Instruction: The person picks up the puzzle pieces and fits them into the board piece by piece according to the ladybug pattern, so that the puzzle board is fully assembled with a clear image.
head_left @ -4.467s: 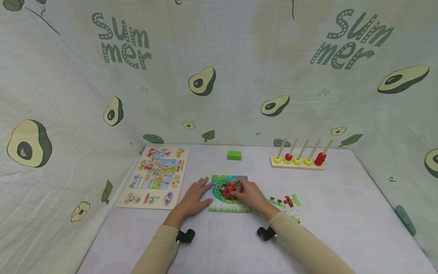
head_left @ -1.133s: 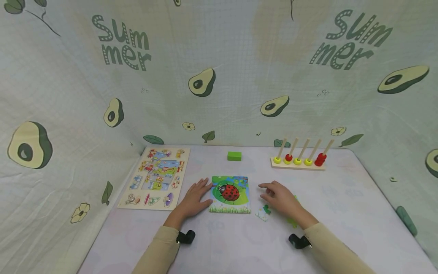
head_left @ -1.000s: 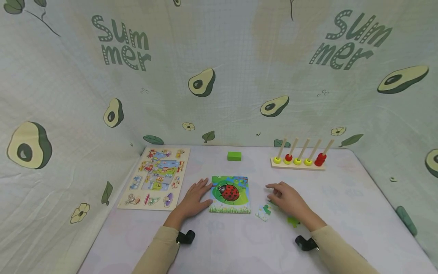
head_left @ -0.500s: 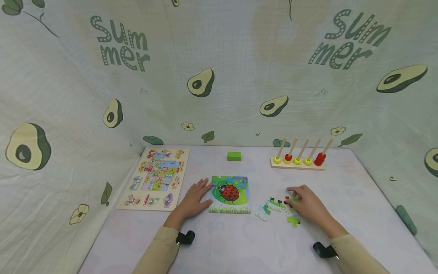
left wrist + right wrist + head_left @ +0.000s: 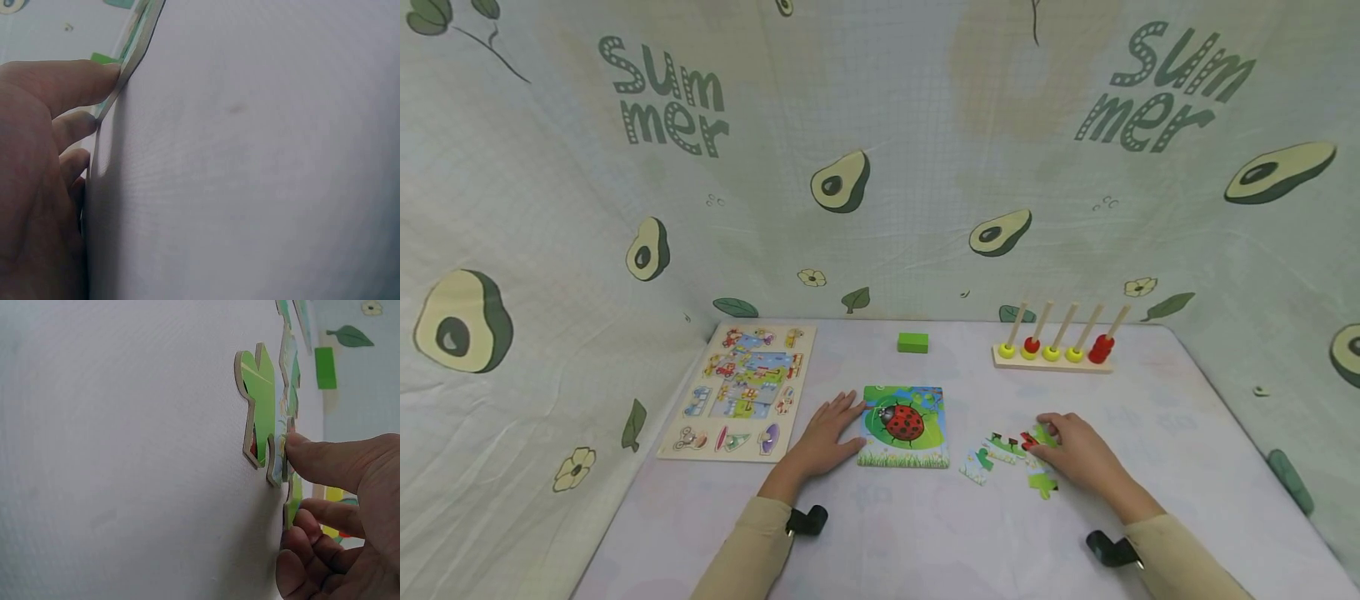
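Note:
A square ladybug jigsaw puzzle (image 5: 902,427) lies flat in the middle of the table. My left hand (image 5: 822,433) rests at its left side with fingers extended, thumb and fingertips at the board's edge (image 5: 139,53). To the right, my right hand (image 5: 1078,450) pinches a red-and-green puzzle piece (image 5: 1045,437) between thumb and forefinger, low among other loose pieces. In the right wrist view a bright green piece (image 5: 264,406) lies near the thumb (image 5: 334,464). Two more loose pieces, a grassy one (image 5: 976,467) and one with red spots (image 5: 1003,448), lie nearer the puzzle.
A wooden peg puzzle board (image 5: 737,392) lies at the left. Toward the back sit a green block (image 5: 913,342) and a wooden bead stacker (image 5: 1052,360) with yellow and red beads on upright pegs. A printed curtain (image 5: 910,167) hangs behind the table.
My right hand has left the ladybug picture and moved right to the loose pieces; its fingers have since drawn in on one. The ladybug shows fully now. My left hand has stayed put.

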`<state>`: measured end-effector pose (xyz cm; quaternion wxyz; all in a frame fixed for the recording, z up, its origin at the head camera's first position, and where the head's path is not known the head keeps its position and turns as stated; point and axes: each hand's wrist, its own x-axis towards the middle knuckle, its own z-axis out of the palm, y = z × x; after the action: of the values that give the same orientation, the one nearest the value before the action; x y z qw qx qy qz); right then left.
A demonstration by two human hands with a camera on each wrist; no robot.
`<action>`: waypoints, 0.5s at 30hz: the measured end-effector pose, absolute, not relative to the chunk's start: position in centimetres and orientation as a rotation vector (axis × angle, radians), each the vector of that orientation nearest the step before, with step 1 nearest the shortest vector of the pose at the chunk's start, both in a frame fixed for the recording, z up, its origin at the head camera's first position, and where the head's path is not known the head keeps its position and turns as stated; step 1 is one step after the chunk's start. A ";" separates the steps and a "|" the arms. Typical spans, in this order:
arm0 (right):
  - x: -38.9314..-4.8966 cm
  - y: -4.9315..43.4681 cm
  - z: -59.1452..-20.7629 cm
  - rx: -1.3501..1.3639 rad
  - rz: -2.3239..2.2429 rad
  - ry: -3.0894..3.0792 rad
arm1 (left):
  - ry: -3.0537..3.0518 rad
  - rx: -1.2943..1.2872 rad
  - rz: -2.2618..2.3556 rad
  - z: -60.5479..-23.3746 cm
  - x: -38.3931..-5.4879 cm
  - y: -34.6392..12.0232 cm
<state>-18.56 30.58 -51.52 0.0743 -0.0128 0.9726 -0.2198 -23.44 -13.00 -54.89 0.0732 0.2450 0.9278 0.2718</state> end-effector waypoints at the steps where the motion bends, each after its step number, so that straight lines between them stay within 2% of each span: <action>1: -18.6 30.5 -51.5 -0.033 -0.668 2.914 | 2.785 0.737 0.816 -54.9 -23.4 -13.0; 15: -18.6 30.9 -51.3 -0.001 -0.771 2.910 | 2.784 0.753 0.826 -55.1 -23.5 -13.1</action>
<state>-18.61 30.88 -51.34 0.0656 -0.0002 0.9646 -0.2555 -23.51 -13.11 -55.06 0.0710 0.2503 0.9257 0.2746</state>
